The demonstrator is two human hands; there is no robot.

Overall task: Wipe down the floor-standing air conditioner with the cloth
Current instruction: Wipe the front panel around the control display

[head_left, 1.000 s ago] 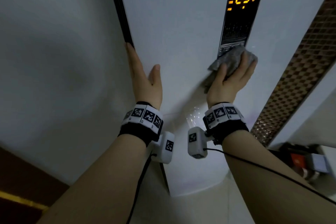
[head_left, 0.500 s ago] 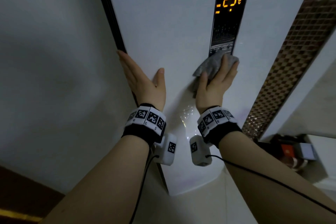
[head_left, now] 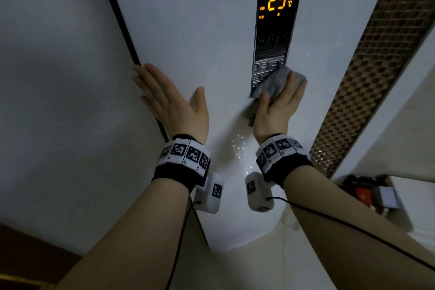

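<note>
The right hand [head_left: 279, 110] is pressing the grey cloth [head_left: 270, 86] flat against the front of the air conditioner [head_left: 200, 30], fingers straight and laid over it rather than bunching it. Over the last second the cloth has been rubbing in small strokes around the near end of the black control strip [head_left: 274, 40], dipping just below it and now riding back up over the strip's lowest buttons on the right side. The left hand [head_left: 174, 106] is staying where it was, palm flat, fingers straight, thumb spread, bracing the cabinet at its left edge. The lit readout [head_left: 279, 0] farther up is not yet being reached, so the wiping seems to be only beginning on the strip, with most of the front left.
</note>
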